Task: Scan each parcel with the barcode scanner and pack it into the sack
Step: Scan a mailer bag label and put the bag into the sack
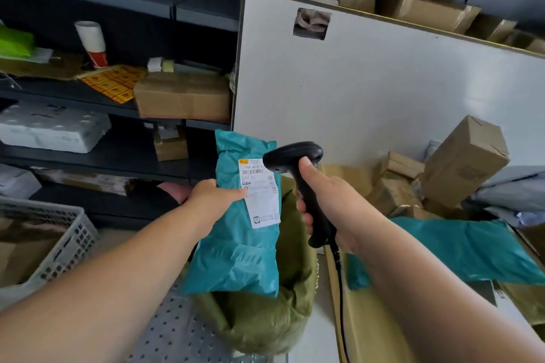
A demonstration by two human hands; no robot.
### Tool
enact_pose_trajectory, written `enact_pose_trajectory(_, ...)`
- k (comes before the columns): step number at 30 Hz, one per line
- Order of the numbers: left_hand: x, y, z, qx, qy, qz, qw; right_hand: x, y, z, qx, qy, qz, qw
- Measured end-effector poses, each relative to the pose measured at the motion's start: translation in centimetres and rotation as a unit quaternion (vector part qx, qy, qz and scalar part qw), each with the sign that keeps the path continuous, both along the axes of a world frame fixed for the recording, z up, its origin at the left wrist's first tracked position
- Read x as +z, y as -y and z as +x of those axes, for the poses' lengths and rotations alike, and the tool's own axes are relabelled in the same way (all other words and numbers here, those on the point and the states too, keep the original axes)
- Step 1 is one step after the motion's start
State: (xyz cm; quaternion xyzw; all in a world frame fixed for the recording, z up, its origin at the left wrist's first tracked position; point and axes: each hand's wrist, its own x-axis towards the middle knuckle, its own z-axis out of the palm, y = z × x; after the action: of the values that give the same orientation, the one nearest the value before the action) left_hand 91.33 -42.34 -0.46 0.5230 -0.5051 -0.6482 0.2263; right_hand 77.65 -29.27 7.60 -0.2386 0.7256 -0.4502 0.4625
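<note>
My left hand grips a teal plastic mailer parcel by its left edge and holds it upright, its white shipping label facing me. In my right hand is a black barcode scanner, held by the handle with its head pointing left at the label's barcode, a few centimetres away. A black cable hangs from the handle. Directly below the parcel sits the olive-green woven sack, its mouth open.
A large carton with a tall white wall on the right holds brown boxes and another teal mailer. Dark shelves on the left carry boxes and rolls. A grey plastic crate stands at lower left.
</note>
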Motion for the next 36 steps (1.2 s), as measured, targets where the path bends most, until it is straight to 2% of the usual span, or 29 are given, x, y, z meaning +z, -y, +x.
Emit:
enact_pose_trajectory(8,-5.1,5.2,-0.5,-0.043,0.053,0.031,0.997,-4.2,4.6,-0.5,-0.052,0.036,0.065,0.996)
enact_pose_trajectory(16,-11.6,7.3,-2.4,-0.05,0.085,-0.007,0.995,-9.3,4.7,-1.7,-0.12,0.059,0.093,0.987)
enact_pose_trajectory(20,-15.5,7.1,-3.4,-0.063,0.082,0.032,0.994,-11.2,4.6,-1.8,-0.142,0.063,0.102,0.983)
enact_pose_trajectory(25,-19.1,6.5,-3.9,-0.093,0.121,0.073,0.986,-13.0,4.1,-2.0,-0.166,0.068,0.115,0.977)
enact_pose_trajectory(33,-24.4,5.0,-4.7,-0.203,0.281,0.114,0.931,-15.9,3.3,-2.2,-0.176,0.071,0.148,0.971)
enact_pose_trajectory(36,-26.4,4.7,-5.4,-0.203,0.31,0.161,0.915,-17.1,3.3,-2.5,-0.171,0.073,0.157,0.97)
